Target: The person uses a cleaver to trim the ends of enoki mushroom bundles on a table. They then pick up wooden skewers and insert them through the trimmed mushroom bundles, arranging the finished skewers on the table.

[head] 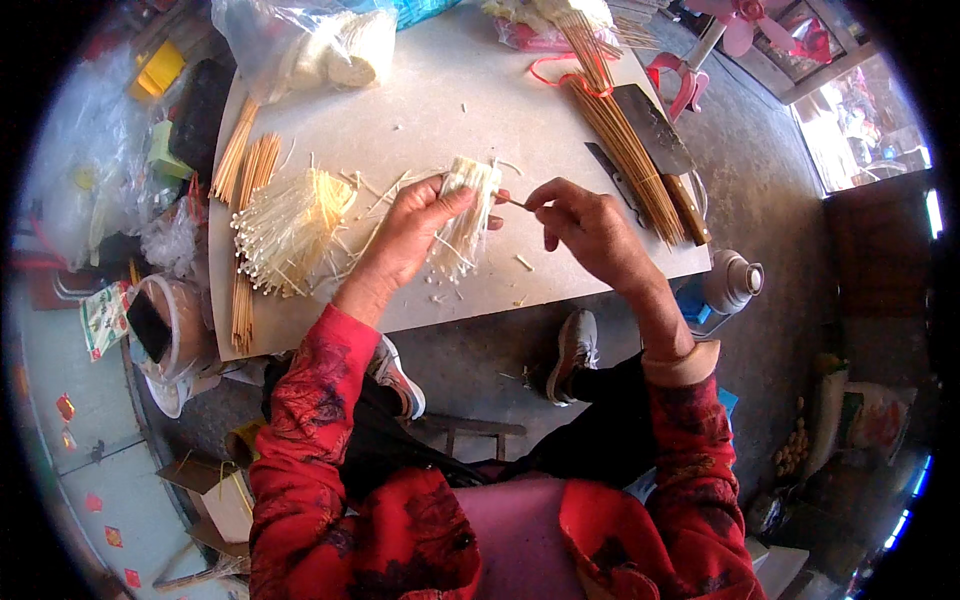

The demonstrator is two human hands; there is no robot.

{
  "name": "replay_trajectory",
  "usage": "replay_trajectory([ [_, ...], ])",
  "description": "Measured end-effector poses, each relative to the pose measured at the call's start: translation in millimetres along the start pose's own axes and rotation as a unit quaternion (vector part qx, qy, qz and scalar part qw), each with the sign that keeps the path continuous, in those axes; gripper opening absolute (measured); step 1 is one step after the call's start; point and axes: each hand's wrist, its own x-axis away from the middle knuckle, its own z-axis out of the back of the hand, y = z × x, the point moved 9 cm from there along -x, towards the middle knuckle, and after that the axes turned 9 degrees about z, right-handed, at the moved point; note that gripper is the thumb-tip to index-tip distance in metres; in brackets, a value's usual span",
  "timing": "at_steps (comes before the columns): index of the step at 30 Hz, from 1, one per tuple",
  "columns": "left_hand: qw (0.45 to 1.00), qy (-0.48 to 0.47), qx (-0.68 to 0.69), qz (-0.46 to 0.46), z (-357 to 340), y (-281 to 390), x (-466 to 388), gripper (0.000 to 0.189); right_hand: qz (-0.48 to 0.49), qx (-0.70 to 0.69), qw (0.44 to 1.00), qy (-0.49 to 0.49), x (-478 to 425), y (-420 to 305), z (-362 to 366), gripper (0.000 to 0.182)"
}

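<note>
My left hand (409,232) grips a small bunch of enoki mushrooms (466,214), caps towards me. To its right, my right hand (589,229) pinches a thin wooden skewer (514,201) whose far end meets the bunch's right side; whether the tip is inside cannot be told. A larger pile of enoki mushrooms (296,229) lies left of my left hand. Bundles of bamboo skewers (259,169) rest along the table's left side. At the right lie a long tied bundle of skewers (630,154), a cleaver (652,127) with a wooden handle and a narrow dark blade (616,180).
Across the table (360,131) are mushroom scraps and, at the far left, a plastic bag of enoki mushrooms (322,56). A red ribbon (559,75) loops by the skewers. A bucket (176,330) stands left of the table, a pale flask (731,281) right of it.
</note>
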Motion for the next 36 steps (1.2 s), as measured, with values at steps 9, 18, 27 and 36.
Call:
replay_trajectory([
  [9,0.999,0.026,0.032,-0.027,13.8,1.5,-2.6,0.033,-0.021,0.052,0.998,-0.011,-0.3,8.2,0.3,0.008],
  [18,0.984,0.051,-0.158,-0.068,13.0,-2.1,0.6,0.032,-0.016,0.02,1.0,0.008,1.7,5.3,-0.4,0.009],
  [27,0.601,0.336,-0.724,-0.038,68.0,14.4,73.5,0.02,0.01,0.043,0.999,0.018,11.8,-1.6,18.5,0.01],
  [36,0.629,0.34,-0.699,0.019,68.8,2.4,61.8,0.025,0.014,0.046,0.999,0.016,10.7,-5.8,15.9,0.015],
])
